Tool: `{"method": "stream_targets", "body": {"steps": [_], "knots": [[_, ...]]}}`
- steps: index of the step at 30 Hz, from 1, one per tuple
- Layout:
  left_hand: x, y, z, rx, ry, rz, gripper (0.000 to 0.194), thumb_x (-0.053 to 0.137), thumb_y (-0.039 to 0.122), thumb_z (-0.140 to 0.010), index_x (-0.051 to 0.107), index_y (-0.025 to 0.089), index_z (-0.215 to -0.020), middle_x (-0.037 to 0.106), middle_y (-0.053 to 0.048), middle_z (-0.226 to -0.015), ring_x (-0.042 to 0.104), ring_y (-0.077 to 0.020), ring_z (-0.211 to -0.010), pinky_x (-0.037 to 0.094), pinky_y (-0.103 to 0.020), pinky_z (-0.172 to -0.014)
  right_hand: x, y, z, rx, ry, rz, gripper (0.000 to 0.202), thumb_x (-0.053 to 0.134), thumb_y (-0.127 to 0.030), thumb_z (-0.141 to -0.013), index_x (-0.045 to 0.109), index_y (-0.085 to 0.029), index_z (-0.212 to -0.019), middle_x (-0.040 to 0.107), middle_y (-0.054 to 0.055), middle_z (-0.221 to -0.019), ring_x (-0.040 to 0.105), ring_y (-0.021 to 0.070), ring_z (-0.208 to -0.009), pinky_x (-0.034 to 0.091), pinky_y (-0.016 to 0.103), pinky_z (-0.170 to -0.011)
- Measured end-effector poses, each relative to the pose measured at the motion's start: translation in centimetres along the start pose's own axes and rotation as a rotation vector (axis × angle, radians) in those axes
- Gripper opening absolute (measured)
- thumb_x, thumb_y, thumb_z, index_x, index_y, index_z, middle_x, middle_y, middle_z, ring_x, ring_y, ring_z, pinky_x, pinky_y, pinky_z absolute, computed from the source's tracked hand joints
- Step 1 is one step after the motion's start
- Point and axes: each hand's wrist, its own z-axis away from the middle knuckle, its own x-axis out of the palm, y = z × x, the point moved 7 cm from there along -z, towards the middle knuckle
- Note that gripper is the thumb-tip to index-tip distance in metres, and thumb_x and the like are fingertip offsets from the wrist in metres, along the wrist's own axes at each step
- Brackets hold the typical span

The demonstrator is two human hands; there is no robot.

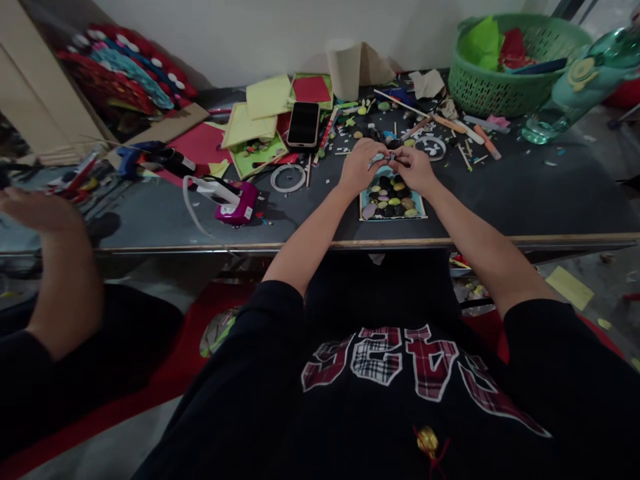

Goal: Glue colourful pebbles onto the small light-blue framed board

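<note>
In front of me on the table lies a small framed panel (pixel 369 196) with a light-blue base, set with rows of black, yellow-green and grey pebbles (pixel 387 212). Over its far edge my left hand (pixel 361 165) and my right hand (pixel 416 172) meet, their fingertips pinched close together. A tiny bluish-white piece (pixel 379 159) shows at the left fingers; what exactly the fingertips grip is too small to make out. The hands hide the panel's far part.
Behind my hands lie scattered pebbles, sticks and scraps. A phone (pixel 303 124), tape ring (pixel 288 178) and purple power socket (pixel 237 203) are leftward; a green basket (pixel 500 90) and bottle (pixel 565 100) are rightward. A co-worker's arm (pixel 67 267) reaches in at left.
</note>
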Motion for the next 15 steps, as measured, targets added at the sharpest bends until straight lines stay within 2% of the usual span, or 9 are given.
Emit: {"method": "stream_targets", "body": {"steps": [7, 10, 15], "knots": [[0.16, 0.22, -0.14, 0.022, 0.000, 0.007, 0.039, 0.047, 0.064, -0.096, 0.065, 0.030, -0.102, 0.070, -0.011, -0.115, 0.061, -0.0291, -0.122, 0.048, -0.051, -0.109, 0.11, -0.05, 0.02, 0.006, 0.018, -0.069, 0.043, 0.070, -0.061, -0.078, 0.064, -0.023, -0.097, 0.070, 0.003, -0.082, 0.067, 0.0211, -0.074, 0.062, 0.046, -0.081], [0.28, 0.26, -0.14, 0.026, 0.001, 0.006, 0.039, 0.046, 0.064, -0.096, 0.064, 0.030, -0.103, 0.069, -0.011, -0.116, 0.060, -0.0293, -0.122, 0.048, -0.053, -0.109, -0.01, -0.32, 0.13, 0.016, 0.028, -0.093, 0.050, 0.072, -0.068, -0.075, 0.064, -0.023, -0.096, 0.071, 0.004, -0.085, 0.067, 0.0211, -0.073, 0.062, 0.047, -0.081], [0.60, 0.03, -0.06, 0.092, 0.052, 0.018, 0.049, 0.036, 0.066, -0.098, 0.065, 0.027, -0.102, 0.069, -0.013, -0.115, 0.062, -0.0293, -0.120, 0.047, -0.052, -0.108, -0.03, -0.64, 0.20, 0.054, 0.018, -0.108, 0.059, 0.068, -0.078, -0.074, 0.064, -0.023, -0.095, 0.068, 0.003, -0.077, 0.067, 0.0216, -0.072, 0.062, 0.047, -0.082]]}}
